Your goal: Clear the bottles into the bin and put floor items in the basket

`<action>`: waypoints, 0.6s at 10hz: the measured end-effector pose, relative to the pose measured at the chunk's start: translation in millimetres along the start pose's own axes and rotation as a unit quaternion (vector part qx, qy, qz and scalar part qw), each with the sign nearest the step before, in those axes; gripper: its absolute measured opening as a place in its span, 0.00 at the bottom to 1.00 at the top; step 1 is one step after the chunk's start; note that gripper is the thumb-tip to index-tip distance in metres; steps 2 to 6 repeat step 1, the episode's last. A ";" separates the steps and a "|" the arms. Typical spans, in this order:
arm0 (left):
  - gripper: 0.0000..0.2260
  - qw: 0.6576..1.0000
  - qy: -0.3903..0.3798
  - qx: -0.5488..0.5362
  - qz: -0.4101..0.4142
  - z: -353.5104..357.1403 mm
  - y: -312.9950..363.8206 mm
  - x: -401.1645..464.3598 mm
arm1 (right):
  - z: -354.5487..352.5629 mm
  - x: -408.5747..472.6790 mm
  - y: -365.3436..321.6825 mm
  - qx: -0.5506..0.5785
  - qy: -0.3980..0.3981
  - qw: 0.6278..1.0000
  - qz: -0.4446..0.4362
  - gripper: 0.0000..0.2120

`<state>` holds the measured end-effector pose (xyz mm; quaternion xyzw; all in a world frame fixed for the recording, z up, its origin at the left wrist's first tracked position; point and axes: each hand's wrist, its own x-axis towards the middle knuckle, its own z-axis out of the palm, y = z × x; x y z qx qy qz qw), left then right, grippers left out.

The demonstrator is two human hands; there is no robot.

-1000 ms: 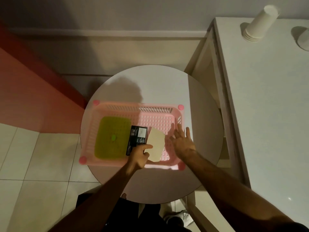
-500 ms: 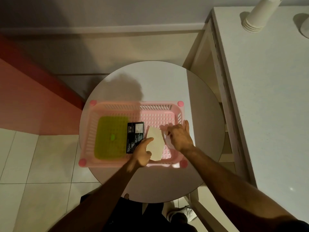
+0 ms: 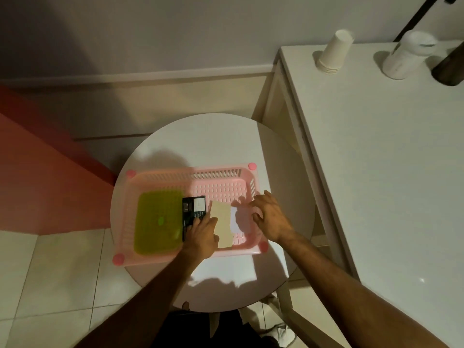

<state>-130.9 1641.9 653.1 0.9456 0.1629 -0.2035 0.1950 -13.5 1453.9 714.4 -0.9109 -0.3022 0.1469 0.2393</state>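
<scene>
A pink plastic basket (image 3: 190, 172) sits on a round white table (image 3: 213, 141). Inside it lie a flat green item (image 3: 158, 222), a black box (image 3: 194, 206), a cream card (image 3: 223, 218) and a white sheet (image 3: 236, 219). My left hand (image 3: 202, 233) rests on the near end of the black box and the cream card's left edge, fingers laid flat. My right hand (image 3: 271, 217) hovers at the basket's right end, fingers spread and bent down beside the white sheet. It holds nothing that I can see. No bottles or bin are in view.
A white counter (image 3: 389, 159) stands right of the table, carrying a stack of paper cups (image 3: 332, 54), a white container (image 3: 406, 56) and a dark object (image 3: 449, 69). A red panel (image 3: 37, 172) rises at the left. Tiled floor (image 3: 50, 272) lies below.
My right hand came down into the basket's right end and now lies beside a white sheet there. My left hand slid forward onto the black box. The view has tilted up.
</scene>
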 end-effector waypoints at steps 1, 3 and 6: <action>0.25 1.000 0.022 -0.004 0.012 -8.4 8.7 -5.4 | -19.7 -21.7 -5.4 0.023 0.032 0.999 0.000 0.11; 0.25 1.000 0.022 -0.004 0.012 -8.4 8.7 -5.4 | -19.7 -21.7 -5.4 0.023 0.032 0.999 0.000 0.11; 0.25 1.000 0.022 -0.004 0.012 -8.4 8.7 -5.4 | -19.7 -21.7 -5.4 0.023 0.032 0.999 0.000 0.11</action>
